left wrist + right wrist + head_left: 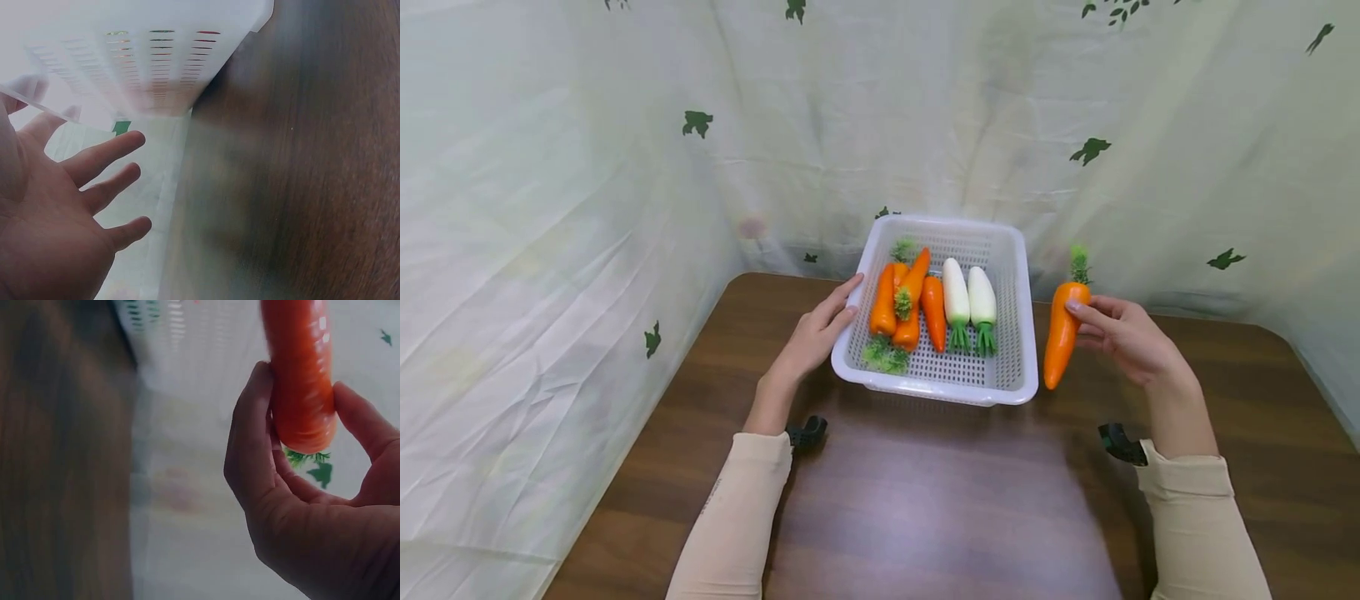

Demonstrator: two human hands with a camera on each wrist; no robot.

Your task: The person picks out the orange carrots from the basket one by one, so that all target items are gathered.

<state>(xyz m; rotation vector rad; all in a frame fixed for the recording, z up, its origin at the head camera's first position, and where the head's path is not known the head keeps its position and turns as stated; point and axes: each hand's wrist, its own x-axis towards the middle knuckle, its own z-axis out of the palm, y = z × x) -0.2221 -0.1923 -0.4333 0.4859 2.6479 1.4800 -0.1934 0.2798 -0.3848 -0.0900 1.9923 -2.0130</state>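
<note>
My right hand [1123,337] pinches an orange toy carrot [1061,337] between thumb and fingers, just right of the basket and above the table. The carrot's green top points up and away, and its tip points down toward me. In the right wrist view, the thumb and fingers press the thick end of the carrot [303,381] from both sides. My left hand [812,337] touches the left rim of a white plastic basket [936,389], its other fingers spread outside the wall [100,169]. Inside lie several carrots [934,312] on the left and two white radishes [956,290] with green stems.
The basket stands near the far edge of a brown wooden table [940,500]. A pale curtain [925,108] with green leaf prints hangs behind and at the sides. Dark wrist mounts [807,433] stick out from both cuffs.
</note>
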